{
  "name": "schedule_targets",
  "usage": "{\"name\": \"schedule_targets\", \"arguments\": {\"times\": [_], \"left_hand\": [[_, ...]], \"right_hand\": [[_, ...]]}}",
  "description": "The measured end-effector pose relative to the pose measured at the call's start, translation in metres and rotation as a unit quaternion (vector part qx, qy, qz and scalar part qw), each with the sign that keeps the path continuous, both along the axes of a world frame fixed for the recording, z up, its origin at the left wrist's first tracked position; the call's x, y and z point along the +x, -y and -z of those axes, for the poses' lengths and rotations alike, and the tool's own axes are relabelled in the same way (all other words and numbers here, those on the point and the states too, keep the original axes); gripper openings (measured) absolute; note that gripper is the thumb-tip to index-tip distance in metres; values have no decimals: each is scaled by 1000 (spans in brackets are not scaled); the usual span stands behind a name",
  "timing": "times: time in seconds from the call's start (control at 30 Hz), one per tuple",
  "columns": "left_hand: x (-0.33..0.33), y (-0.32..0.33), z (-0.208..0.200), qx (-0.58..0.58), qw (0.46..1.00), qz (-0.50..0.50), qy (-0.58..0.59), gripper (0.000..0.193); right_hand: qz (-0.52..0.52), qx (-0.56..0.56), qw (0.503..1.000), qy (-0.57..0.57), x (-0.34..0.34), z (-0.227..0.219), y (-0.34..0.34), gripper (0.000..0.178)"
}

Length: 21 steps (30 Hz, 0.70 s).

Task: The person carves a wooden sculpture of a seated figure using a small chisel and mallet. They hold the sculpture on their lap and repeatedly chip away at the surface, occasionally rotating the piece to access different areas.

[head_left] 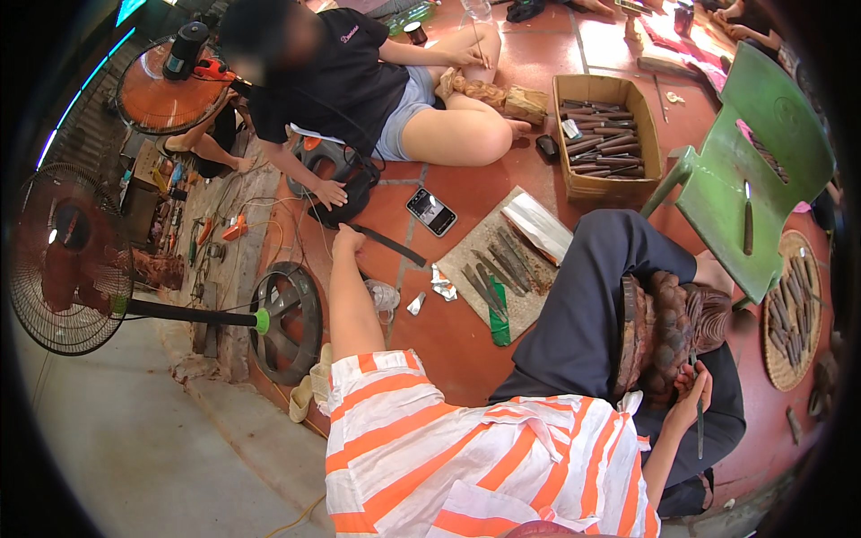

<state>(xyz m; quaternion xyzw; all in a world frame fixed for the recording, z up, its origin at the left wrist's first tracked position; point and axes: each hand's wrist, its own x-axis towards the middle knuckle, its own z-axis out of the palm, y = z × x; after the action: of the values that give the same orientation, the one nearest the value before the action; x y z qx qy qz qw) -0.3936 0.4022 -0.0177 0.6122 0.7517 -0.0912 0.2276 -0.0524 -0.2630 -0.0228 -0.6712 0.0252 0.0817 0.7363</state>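
My right hand (pixel 692 387) is closed around a thin carving chisel (pixel 700 435) beside the carved wooden piece in my lap. The dark reddish-brown wood carving (pixel 665 332) has rounded, bumpy forms and rests between my legs. My left arm stretches forward and left across the floor. My left hand (pixel 348 238) is by a black bag (pixel 345 199) and the end of a dark strap (pixel 399 250); its fingers are too hidden to read. Just beyond it, another person's hand (pixel 330 193) rests on the bag.
Chisels lie on a mat (pixel 475 242) ahead, in a cardboard box (pixel 565 184) and in a round basket (pixel 785 377). A phone (pixel 431 212) is on the tiles. A green chair (pixel 726 206) stands at right, a fan (pixel 72 260) at left. A person (pixel 359 81) sits opposite.
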Motion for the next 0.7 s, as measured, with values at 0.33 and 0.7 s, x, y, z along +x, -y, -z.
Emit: {"name": "schedule_targets", "arguments": {"times": [0.33,0.7], "left_hand": [[6,6,-7,18,999,42,-12,84],[226,132,-81,-63,857,478,180,31]], "right_hand": [[-8,12,1000,-4,3,8,5,33],[56,-53,997,-23,-5,-4,-4,31]]}}
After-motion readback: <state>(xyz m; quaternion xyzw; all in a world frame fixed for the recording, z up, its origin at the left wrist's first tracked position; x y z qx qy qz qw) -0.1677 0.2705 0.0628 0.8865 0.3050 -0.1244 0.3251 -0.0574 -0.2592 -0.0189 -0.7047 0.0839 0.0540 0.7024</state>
